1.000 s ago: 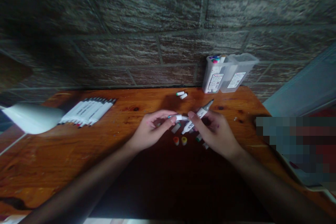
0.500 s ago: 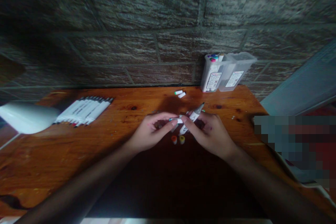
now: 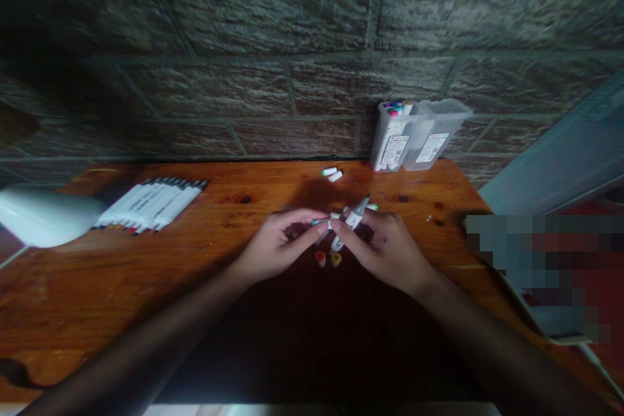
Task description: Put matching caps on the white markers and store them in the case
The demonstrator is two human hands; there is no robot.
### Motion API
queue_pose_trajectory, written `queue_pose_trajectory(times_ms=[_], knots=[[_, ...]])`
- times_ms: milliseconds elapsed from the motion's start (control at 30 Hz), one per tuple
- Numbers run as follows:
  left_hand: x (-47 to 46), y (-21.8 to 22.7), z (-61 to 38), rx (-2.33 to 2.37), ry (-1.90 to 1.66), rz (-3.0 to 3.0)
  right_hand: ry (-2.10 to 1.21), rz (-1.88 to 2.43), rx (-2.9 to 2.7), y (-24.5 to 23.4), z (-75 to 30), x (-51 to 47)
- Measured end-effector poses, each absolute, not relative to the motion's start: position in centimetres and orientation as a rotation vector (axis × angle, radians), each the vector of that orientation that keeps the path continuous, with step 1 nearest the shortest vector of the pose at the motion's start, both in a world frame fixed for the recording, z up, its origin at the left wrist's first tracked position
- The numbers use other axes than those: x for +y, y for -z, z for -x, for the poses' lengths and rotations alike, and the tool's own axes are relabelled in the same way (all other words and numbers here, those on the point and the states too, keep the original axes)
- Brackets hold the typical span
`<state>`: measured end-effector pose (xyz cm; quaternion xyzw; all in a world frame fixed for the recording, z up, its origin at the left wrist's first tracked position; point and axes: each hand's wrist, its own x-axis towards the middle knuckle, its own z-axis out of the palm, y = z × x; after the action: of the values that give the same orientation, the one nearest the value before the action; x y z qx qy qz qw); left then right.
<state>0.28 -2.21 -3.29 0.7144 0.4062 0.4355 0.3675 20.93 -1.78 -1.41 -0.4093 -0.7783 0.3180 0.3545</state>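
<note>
My left hand [image 3: 277, 244] pinches a small white marker cap [image 3: 327, 223] with a teal end, thumb and fingers closed on it. My right hand [image 3: 385, 247] grips a white marker [image 3: 351, 222] with a grey tip pointing up and away. The two hands meet over the middle of the wooden table [image 3: 97, 286], cap and marker touching. Just below them an orange cap [image 3: 320, 259] and a yellow cap [image 3: 336, 259] stand on the table.
Two loose white caps [image 3: 332, 174] lie further back. A row of white markers [image 3: 149, 205] lies at the left, beside a white object [image 3: 43, 216]. Two clear plastic marker boxes [image 3: 419, 136] stand against the brick wall; the left one holds markers.
My right hand has drawn the marker down and left toward the cap in my left hand. The view has shifted slightly.
</note>
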Motion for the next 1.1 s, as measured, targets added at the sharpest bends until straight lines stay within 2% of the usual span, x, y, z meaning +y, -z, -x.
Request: queue_pose_trajectory(times_ms=[1100], knots=[[-2.17,3.1,-0.4,1.026,-1.071,-2.012,-0.662,0.955,-2.145,1.22,-20.85,-1.8]])
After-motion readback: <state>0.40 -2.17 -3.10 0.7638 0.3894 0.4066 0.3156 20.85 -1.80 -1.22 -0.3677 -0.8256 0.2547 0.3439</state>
